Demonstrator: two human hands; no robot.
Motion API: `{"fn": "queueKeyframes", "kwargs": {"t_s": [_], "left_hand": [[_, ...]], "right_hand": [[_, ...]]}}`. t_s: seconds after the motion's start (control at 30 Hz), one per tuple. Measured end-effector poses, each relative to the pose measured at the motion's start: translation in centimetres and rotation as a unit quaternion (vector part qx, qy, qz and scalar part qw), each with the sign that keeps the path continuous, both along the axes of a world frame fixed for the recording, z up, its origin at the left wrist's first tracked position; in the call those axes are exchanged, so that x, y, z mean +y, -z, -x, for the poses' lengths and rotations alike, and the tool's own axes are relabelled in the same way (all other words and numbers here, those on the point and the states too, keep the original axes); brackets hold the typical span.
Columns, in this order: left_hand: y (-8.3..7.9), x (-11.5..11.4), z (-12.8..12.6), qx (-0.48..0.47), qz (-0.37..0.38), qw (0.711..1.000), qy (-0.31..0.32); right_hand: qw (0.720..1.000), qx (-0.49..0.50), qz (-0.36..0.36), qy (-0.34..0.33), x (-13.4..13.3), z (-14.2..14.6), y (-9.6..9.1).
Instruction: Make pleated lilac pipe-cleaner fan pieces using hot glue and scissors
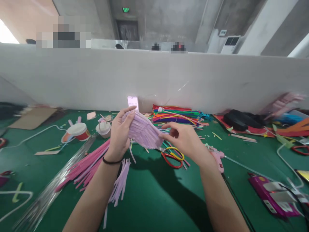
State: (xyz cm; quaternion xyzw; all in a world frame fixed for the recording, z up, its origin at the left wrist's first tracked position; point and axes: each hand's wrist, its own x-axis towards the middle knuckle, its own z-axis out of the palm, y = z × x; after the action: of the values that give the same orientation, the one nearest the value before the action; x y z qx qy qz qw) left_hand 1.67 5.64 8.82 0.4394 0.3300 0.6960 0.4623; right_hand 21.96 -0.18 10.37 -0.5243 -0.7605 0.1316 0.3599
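Note:
My left hand is wrapped round one end of a lilac fan-like piece, which looks made of pipe cleaners laid side by side. At the other end, the thumb and a finger of my right hand pinch its edge. The piece is held up above the green table. Just below its right end lie scissors with red and yellow handles, their blades partly hidden. Loose lilac pipe cleaners lie under my left wrist, beside a bundle of pink pipe cleaners.
Multicoloured pipe cleaners are piled by the white partition, near an upright phone. A paper cup stands left. On the right are a pink glue gun and a magenta power strip with cables.

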Motion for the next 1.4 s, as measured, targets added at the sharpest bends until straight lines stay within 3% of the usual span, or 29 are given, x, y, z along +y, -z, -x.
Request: {"fn": "queueKeyframes", "kwargs": {"t_s": [0.23, 0.57, 0.87, 1.0, 1.23, 1.4], "left_hand": [[-0.1, -0.3, -0.4, -0.021, 0.022, 0.999, -0.019], [-0.4, -0.8, -0.5, -0.021, 0.028, 0.999, -0.034], [-0.2, -0.6, -0.5, -0.026, 0.007, 0.999, -0.031], [-0.1, -0.8, -0.7, -0.008, -0.013, 1.0, 0.002], [-0.3, -1.4, -0.9, 0.097, -0.013, 0.995, -0.021], [-0.2, -1.6, -1.2, 0.086, 0.002, 0.996, 0.023]], "right_hand": [[0.998, -0.045, -0.034, -0.005, 0.6, 0.1, 0.4], [0.998, -0.066, -0.024, -0.008, 0.4, 1.1, 0.4], [0.993, -0.105, 0.044, 0.024, 0.2, -1.3, 0.0], [0.998, -0.04, 0.033, 0.022, -0.1, -2.2, -0.5], [0.988, 0.146, 0.013, -0.037, -0.7, -0.7, -1.1], [0.984, 0.174, -0.012, -0.037, -0.5, -0.1, -0.8]]}}
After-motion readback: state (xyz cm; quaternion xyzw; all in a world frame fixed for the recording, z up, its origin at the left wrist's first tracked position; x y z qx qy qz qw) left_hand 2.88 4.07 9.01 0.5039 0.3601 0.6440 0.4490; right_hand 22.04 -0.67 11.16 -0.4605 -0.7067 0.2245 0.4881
